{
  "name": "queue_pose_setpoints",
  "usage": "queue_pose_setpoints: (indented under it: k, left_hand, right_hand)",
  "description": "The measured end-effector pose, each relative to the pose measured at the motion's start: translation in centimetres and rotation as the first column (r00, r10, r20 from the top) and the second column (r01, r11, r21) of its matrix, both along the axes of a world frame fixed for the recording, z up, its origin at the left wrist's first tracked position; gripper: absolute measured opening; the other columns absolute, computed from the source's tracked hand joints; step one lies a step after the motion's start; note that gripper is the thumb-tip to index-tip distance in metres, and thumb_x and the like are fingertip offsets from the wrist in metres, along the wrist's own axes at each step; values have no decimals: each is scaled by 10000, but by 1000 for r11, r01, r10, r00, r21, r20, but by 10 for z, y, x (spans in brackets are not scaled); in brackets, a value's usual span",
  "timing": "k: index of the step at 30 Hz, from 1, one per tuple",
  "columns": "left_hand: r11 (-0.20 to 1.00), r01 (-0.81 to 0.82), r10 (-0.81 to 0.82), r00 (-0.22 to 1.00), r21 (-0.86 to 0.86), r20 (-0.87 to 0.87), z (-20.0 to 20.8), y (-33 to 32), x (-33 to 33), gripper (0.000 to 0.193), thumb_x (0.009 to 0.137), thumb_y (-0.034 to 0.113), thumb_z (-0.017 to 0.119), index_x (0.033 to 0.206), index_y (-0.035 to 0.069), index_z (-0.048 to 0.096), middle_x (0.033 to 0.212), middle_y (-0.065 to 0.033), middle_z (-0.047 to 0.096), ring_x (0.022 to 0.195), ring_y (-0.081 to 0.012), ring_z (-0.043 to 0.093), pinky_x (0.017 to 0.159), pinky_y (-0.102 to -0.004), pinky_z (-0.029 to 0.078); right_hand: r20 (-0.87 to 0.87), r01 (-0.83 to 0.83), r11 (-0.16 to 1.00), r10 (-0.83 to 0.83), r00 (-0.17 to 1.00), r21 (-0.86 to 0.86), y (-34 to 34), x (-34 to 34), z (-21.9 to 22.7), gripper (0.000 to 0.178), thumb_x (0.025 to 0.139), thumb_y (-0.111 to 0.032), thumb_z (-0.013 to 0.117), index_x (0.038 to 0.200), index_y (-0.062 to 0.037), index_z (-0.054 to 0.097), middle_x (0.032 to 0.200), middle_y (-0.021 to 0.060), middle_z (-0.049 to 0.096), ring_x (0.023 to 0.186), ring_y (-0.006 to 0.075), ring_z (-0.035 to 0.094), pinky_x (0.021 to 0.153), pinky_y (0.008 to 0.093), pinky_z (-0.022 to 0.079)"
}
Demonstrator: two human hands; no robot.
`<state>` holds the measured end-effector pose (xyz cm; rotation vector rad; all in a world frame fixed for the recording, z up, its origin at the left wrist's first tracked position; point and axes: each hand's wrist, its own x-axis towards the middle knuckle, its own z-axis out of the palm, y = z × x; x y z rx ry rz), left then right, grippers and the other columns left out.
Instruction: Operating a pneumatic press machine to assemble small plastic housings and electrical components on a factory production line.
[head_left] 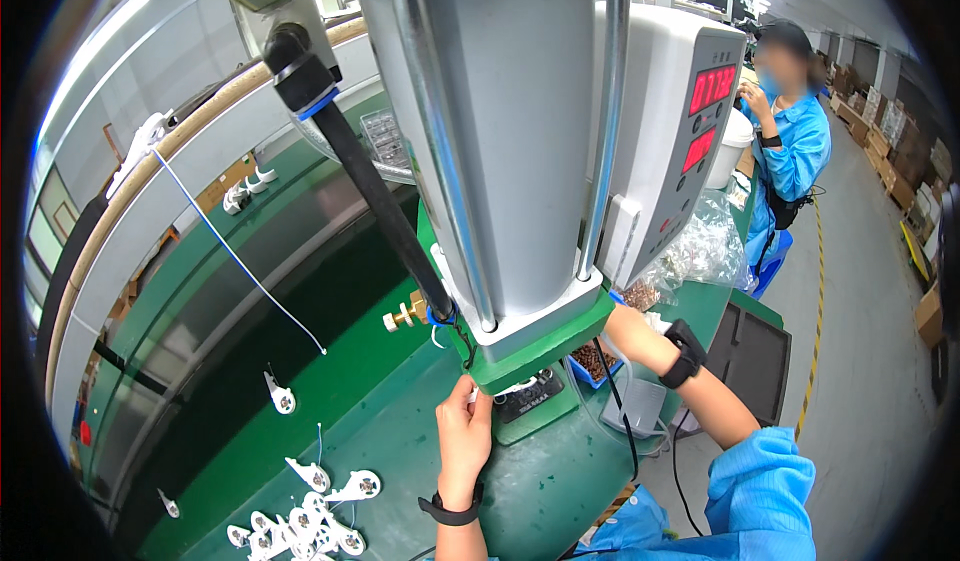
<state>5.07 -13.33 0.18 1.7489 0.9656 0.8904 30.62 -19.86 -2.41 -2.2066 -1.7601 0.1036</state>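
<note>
A pneumatic press with a thick grey cylinder [500, 141] and a green plate [545, 346] beneath it stands in front of me. My left hand [464, 431] is at the press's lower left, its fingers closed in a pinch. A bit of white shows at the fingertips, but I cannot make out what it is. Beside them a dark fixture [530, 398] sits on the green press base. My right hand [634, 337] reaches behind the press's right side, near a blue bin [592, 378] of small copper-brown parts. The green plate and cylinder hide its fingers.
White plastic parts with round ends [305, 529] lie heaped at lower left; others rest on the green conveyor belt [220, 451]. A white control box [665, 141] with red displays adjoins the press. Clear bags [700, 246] lie beyond. A co-worker in blue [800, 151] sits at right.
</note>
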Motion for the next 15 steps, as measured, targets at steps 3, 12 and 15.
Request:
queue_pose_setpoints:
  k: [3,12,15]
  left_hand:
    - [1000,17,-17,1000,-6,-13,1,-3,4,121,863,107,524,820,-7,522,500,-29,387,464,-72,316,429,-272,266]
    - [998,0,-2,999,70,37,-2,-4,6,123,873,115,507,837,-1,532,518,-64,442,456,-98,370,445,-279,315]
    - [995,9,-18,996,99,91,-3,0,5,147,889,131,493,849,2,549,546,-28,472,461,-92,381,450,-267,319]
  right_hand:
    - [-133,-103,986,120,984,131,22,17,-52,213,716,-129,573,862,23,603,756,216,613,753,369,607,676,439,494]
    - [24,-235,924,239,971,303,20,4,-55,61,702,-8,585,738,24,548,713,175,541,674,302,512,598,372,418]
    - [-89,-229,920,269,959,317,20,-8,-24,125,715,-29,582,818,23,532,748,206,553,711,362,525,623,416,428]
